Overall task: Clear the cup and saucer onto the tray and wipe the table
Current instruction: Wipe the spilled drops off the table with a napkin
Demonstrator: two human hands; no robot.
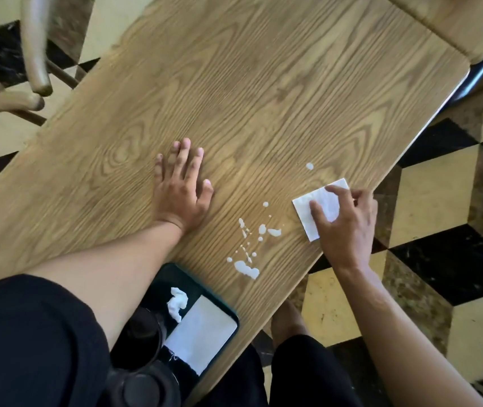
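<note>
A wooden table (249,83) carries white spilled drops (247,251) near its right edge. My right hand (346,221) presses a folded white napkin (322,207) flat on the table, just right of the spill. My left hand (180,186) lies flat and open on the wood, left of the spill. A dark tray (228,309) sits at the near edge. On it are a crumpled white tissue (177,302), a flat white napkin (202,333) and a dark cup on a dark saucer (140,348), partly hidden by my left arm.
A wooden chair (33,54) stands off the table's left side. A second table (469,22) adjoins at the upper right. The floor (440,201) is a black, yellow and brown cube pattern. My bare foot (288,321) shows below the table's edge.
</note>
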